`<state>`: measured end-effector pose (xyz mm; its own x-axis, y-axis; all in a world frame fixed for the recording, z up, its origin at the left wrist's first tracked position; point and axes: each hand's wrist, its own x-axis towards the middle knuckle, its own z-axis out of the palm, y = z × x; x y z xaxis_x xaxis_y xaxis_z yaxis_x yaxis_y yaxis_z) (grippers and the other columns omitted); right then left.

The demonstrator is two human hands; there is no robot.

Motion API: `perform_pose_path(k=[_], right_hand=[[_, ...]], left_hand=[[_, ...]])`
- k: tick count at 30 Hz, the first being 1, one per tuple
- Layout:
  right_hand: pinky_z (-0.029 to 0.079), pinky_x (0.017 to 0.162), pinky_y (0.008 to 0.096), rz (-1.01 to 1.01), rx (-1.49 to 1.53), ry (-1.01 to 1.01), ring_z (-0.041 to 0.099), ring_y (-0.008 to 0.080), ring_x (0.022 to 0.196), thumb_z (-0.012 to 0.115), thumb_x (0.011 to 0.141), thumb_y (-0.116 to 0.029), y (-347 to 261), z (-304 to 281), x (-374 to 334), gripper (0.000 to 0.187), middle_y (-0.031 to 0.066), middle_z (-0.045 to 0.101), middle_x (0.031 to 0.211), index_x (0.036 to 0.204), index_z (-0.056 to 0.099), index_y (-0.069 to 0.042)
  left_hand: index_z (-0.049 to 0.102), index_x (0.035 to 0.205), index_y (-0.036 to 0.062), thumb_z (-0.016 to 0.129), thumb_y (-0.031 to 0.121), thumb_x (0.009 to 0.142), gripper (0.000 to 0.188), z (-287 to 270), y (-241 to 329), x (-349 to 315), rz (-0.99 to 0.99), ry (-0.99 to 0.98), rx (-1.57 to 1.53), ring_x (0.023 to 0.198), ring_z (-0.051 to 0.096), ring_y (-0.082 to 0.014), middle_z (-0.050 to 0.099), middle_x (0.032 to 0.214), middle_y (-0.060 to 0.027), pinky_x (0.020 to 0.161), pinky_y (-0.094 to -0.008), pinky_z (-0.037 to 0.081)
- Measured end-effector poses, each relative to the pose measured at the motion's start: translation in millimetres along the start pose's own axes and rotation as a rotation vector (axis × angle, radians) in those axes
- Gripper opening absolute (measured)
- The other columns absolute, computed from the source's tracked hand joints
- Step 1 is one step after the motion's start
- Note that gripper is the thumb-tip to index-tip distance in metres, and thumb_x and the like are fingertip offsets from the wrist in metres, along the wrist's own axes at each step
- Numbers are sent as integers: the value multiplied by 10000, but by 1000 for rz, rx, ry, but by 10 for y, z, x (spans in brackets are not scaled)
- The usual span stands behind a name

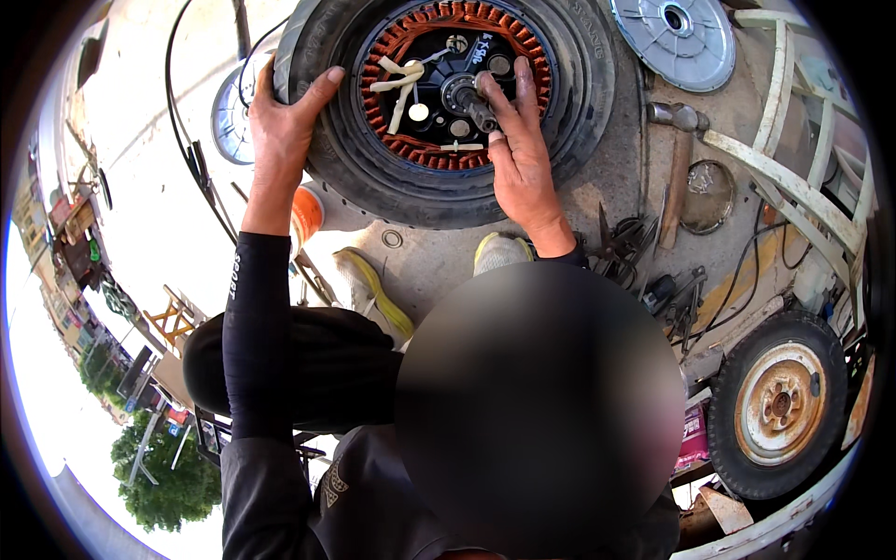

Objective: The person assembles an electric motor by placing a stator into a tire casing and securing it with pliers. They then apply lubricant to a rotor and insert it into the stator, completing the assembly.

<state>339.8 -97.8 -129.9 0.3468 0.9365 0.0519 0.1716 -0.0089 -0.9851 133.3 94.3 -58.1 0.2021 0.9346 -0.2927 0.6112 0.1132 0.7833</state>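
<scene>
A black tire [583, 121] lies flat on the ground before me, with a hub motor seated in its middle. Copper windings [381, 47] ring the motor's dark core. A greasy axle shaft [473, 105] stands up from its centre, and pale taped wires [401, 93] lie to the left of it. My left hand [285, 117] grips the tire's left edge, thumb on the sidewall and fingers over the outside, partly hidden. The fingers of my right hand [525, 154] are spread beside the axle shaft, the forefinger and thumb close against it and the middle finger reaching toward the windings.
A round metal cover [677, 37] lies at the upper right, above a hammer [674, 177]. Pliers-like tools [627, 245] and a shallow round dish [707, 198] lie nearby. On the right are a white metal frame [793, 177] and a rusty-rimmed wheel [779, 403]. An orange tub [306, 217] stands by my left forearm.
</scene>
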Motion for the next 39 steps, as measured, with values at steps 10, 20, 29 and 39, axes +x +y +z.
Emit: perform_pose_path(k=[10, 20, 29, 39], right_hand=[[382, 1192, 526, 22, -522, 14, 253, 518, 1509, 552, 856, 127, -167, 119, -91, 745, 301, 226, 1637, 1560, 418, -72], [376, 1193, 533, -74, -626, 55, 274, 517, 1501, 673, 876, -47, -149, -44, -231, 701, 326, 230, 1624, 1537, 442, -67], [349, 1169, 572, -98, -537, 83, 338, 494, 1460, 680, 872, -117, -10, 18, -57, 703, 304, 304, 1587, 1540, 464, -135], [393, 1162, 495, -126, -478, 172, 428, 430, 1429, 669, 850, -80, 61, -41, 39, 622, 243, 410, 1561, 1460, 574, -150]], left_hand=[[455, 1454, -98, 903, 539, 715, 1074, 16, 59, 4, -23, 18, 94, 1030, 730, -327, 681, 1187, -268, 916, -380, 604], [480, 1424, -96, 888, 557, 735, 1033, 26, 52, 19, -46, 31, 66, 1033, 718, -325, 677, 1165, -254, 925, -400, 597], [526, 1458, 134, 824, 441, 857, 737, 289, 323, -89, 1021, -107, 910, 1310, 564, -327, 578, 1432, -92, 1181, -517, 342], [559, 1439, 70, 779, 229, 845, 653, 699, 558, -10, 962, -429, 744, 1340, 539, -311, 628, 1373, -154, 1189, -498, 324]])
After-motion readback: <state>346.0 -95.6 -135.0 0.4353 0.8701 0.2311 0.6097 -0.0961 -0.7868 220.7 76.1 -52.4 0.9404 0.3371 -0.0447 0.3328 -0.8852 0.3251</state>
